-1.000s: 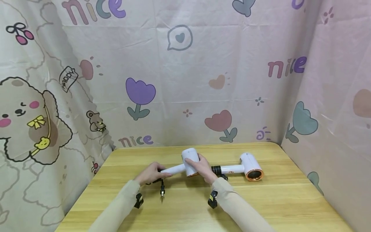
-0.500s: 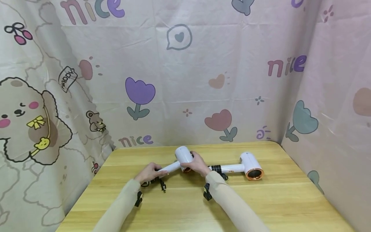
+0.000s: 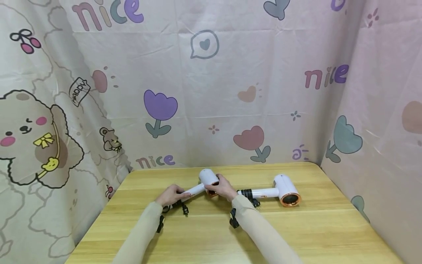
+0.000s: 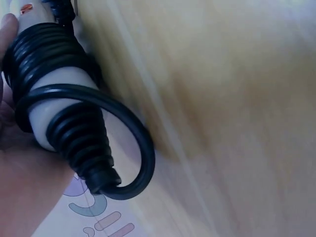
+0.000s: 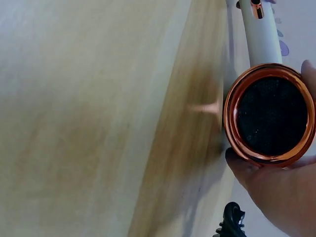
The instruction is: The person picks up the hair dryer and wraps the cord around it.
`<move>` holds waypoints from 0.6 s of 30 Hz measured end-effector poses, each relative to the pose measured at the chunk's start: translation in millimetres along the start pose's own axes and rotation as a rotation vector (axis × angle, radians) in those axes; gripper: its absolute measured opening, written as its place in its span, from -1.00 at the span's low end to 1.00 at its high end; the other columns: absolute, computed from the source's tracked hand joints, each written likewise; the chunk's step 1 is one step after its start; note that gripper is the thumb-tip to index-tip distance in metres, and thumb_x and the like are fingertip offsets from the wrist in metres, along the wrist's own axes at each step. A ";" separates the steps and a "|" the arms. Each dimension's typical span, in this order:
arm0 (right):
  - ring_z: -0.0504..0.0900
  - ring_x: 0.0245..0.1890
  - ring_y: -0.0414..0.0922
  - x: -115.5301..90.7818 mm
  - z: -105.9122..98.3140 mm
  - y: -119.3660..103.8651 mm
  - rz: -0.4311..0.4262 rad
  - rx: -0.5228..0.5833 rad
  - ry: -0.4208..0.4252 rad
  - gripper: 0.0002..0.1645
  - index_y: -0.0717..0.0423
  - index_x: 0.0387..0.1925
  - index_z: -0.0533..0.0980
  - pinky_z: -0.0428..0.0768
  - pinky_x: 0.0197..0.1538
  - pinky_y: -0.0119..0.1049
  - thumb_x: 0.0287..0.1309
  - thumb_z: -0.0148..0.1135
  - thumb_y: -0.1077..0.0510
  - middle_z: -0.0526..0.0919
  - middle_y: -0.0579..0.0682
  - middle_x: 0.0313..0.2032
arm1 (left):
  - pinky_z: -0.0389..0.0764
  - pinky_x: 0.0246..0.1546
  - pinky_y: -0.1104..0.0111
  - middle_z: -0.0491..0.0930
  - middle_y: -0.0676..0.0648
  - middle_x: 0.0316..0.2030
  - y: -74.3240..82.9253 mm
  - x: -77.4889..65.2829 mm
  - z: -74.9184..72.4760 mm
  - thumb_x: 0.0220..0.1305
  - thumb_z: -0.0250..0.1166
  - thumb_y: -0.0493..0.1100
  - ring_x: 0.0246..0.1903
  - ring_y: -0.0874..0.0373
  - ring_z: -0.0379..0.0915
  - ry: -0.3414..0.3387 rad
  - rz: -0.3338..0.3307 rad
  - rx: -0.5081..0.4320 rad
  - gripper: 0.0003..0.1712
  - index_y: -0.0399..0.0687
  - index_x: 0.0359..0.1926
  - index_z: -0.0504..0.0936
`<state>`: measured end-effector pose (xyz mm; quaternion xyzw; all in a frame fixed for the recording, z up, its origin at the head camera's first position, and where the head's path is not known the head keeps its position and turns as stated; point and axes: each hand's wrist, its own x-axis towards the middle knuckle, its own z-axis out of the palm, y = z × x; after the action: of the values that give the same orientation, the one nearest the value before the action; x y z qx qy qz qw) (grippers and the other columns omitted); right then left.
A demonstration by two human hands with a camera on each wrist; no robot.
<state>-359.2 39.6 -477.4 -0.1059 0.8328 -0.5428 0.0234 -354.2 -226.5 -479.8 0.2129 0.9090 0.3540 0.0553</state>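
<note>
Both hands hold a white hair dryer [image 3: 207,176] with a copper ring round its dark end. My left hand [image 3: 170,195] grips its handle, where a black cord [image 4: 44,57] is wound in several turns; a loop of it hangs past the ribbed cord sleeve [image 4: 81,140]. My right hand [image 3: 224,187] grips the barrel, with the thumb and fingers on either side of the copper ring [image 5: 232,116]. The black plug [image 3: 185,210] hangs below the handle. Whether the dryer touches the table, I cannot tell.
A second white hair dryer [image 3: 282,184] lies to the right on the wooden table [image 3: 211,242], its handle pointing left towards my right hand and its black cord [image 3: 245,193] wrapped round it. Patterned cloth [image 3: 211,91] hangs behind the table and at both sides.
The held dryer has moved left, away from the second one, with my right hand. Its barrel has turned so the copper ring shows more. The left hand has kept its grip nearly in place.
</note>
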 end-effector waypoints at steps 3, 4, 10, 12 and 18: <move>0.57 -0.03 0.05 0.4 0.1 -0.8 -0.034 -0.031 0.008 -0.13 0.30 0.29 0.31 0.58 -0.01 -0.07 0.10 0.44 -0.07 0.56 0.23 0.05 | 0.41 -0.45 0.40 0.67 0.02 -0.47 0.5 1.0 0.1 0.30 0.31 0.06 -0.53 0.23 0.35 0.008 -0.017 0.003 -0.70 -0.06 -0.31 0.78; 0.58 -0.05 0.04 0.9 0.1 -0.9 -0.049 -0.043 0.008 -0.16 0.30 0.27 0.33 0.59 -0.04 -0.07 0.11 0.43 -0.07 0.57 0.22 0.03 | 0.41 -0.46 0.40 0.66 0.02 -0.48 1.1 1.4 0.1 0.30 0.31 0.06 -0.54 0.23 0.35 0.011 -0.028 0.005 -0.70 -0.05 -0.30 0.77; 0.57 -0.07 0.03 1.2 -1.5 -1.5 -0.051 -0.079 -0.022 -0.29 0.29 0.23 0.34 0.58 -0.05 -0.06 0.21 0.34 -0.04 0.58 0.20 -0.02 | 0.42 -0.46 0.36 0.63 0.03 -0.48 8.6 0.1 0.8 0.31 0.30 0.08 -0.54 0.20 0.37 0.021 -0.082 0.037 -0.69 -0.05 -0.27 0.75; 0.57 -0.04 0.06 -0.1 -2.6 -2.3 -0.053 -0.102 -0.028 -0.30 0.28 0.26 0.33 0.58 -0.02 -0.04 0.25 0.31 -0.03 0.57 0.22 0.01 | 0.43 -0.45 0.34 0.62 0.03 -0.47 12.3 -0.9 1.3 0.32 0.29 0.08 -0.53 0.19 0.38 0.023 -0.089 0.053 -0.69 -0.06 -0.26 0.74; 0.57 0.08 0.15 -4.8 -8.4 -6.4 -0.102 -0.268 0.026 -0.24 0.30 0.31 0.32 0.55 0.10 0.05 0.27 0.26 -0.08 0.56 0.27 0.12 | 0.43 -0.45 0.33 0.59 0.03 -0.48 23.4 -1.5 0.8 0.32 0.29 0.07 -0.54 0.19 0.40 0.029 -0.112 0.145 -0.70 -0.07 -0.24 0.70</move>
<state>-354.8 45.6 -468.5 -0.1431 0.8916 -0.4285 -0.0293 -344.5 -211.2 -464.9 0.1601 0.9435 0.2865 0.0464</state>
